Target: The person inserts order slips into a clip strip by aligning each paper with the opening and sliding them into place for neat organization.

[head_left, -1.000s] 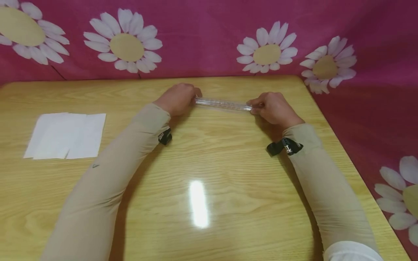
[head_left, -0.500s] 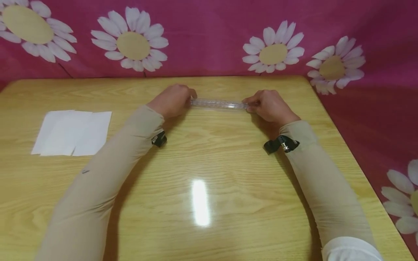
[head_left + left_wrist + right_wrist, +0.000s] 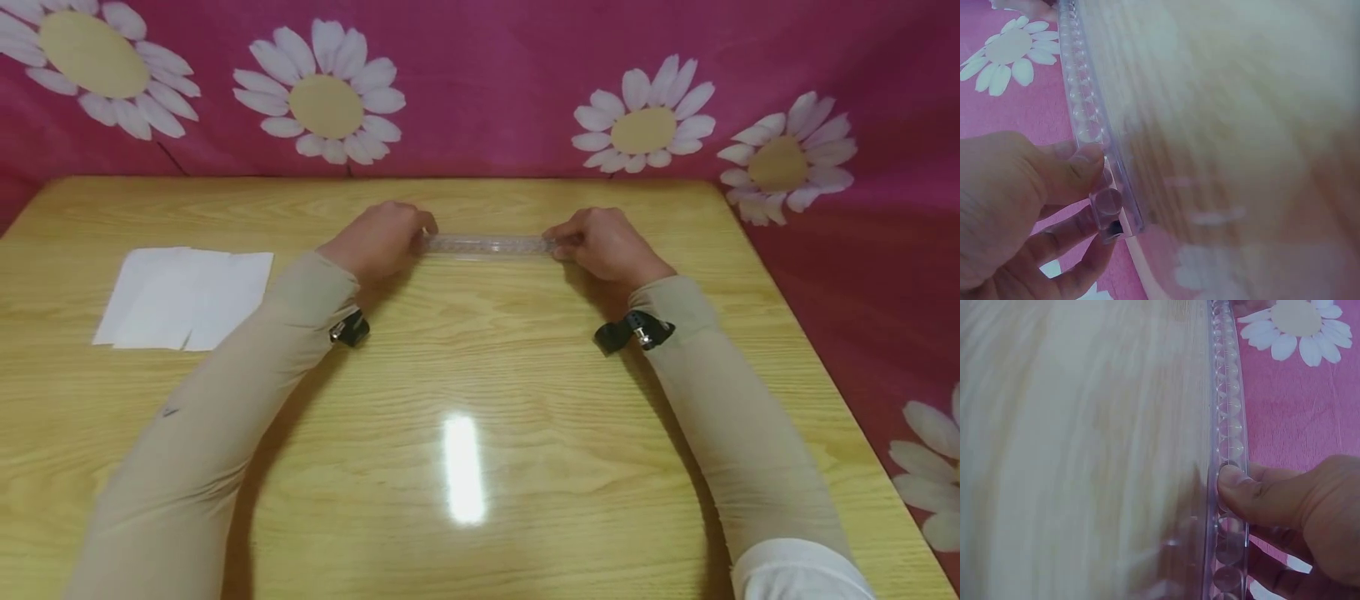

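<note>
A clear plastic piece (image 3: 491, 245) with a row of round bumps spans the gap between my hands near the table's far edge. In the wrist views the bumpy strip (image 3: 1082, 75) borders a flatter transparent part; its exact kind cannot be told. My left hand (image 3: 378, 240) pinches its left end, thumb on the bumps and fingers behind, as the left wrist view shows. My right hand (image 3: 609, 243) pinches the right end, the thumb (image 3: 1241, 487) across the bumps. Whether the piece touches the table is unclear.
Several overlapping white paper sheets (image 3: 187, 296) lie on the left of the wooden table (image 3: 465, 367). Behind and to the right hangs a magenta cloth (image 3: 487, 83) with large daisies. Light glares off the table near the front.
Both hands and the plastic piece have shifted left over the table. The piece, earlier sloping down to the right, now lies nearly level in the head view. The head view has turned slightly left.
</note>
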The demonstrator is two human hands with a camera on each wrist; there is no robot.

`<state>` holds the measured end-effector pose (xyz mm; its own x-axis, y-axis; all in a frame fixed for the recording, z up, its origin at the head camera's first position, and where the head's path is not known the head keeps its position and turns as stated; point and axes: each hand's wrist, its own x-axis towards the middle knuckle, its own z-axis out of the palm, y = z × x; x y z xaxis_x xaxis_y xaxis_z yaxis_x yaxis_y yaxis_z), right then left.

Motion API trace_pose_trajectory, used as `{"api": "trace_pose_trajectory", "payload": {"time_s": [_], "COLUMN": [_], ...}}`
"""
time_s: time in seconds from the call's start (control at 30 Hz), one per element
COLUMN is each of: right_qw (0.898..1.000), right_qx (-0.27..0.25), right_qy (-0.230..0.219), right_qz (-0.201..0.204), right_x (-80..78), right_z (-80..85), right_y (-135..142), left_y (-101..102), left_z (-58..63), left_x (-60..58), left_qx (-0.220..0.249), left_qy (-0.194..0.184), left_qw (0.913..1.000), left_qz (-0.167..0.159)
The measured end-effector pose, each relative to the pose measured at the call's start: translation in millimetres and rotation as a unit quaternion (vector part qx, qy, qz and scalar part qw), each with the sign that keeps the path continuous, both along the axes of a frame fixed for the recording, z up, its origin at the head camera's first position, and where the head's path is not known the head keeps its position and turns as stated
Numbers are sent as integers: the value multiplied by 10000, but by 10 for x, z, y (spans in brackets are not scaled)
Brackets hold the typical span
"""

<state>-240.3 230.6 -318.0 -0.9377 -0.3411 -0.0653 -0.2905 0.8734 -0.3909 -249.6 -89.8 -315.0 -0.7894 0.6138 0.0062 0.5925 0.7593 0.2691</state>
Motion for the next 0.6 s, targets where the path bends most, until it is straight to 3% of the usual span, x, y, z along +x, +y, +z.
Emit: {"api": "trace_pose_trajectory", "payload": {"time_s": [0.33, 0.6], "right_qw": [9997, 9988], "right_qx": [-107, -113], "right_qy": [-42, 165], "right_qz": [202, 442], "right_x": [-51, -62], "right_z": [-4, 2], "right_y": [-174, -354], "left_y": [-212, -411], "left_z": [6, 9], "left_x": [78, 65], "left_qx": [116, 12], "left_qy": [-139, -353], "left_qw": [9998, 9990], "left_qz": [125, 291]}}
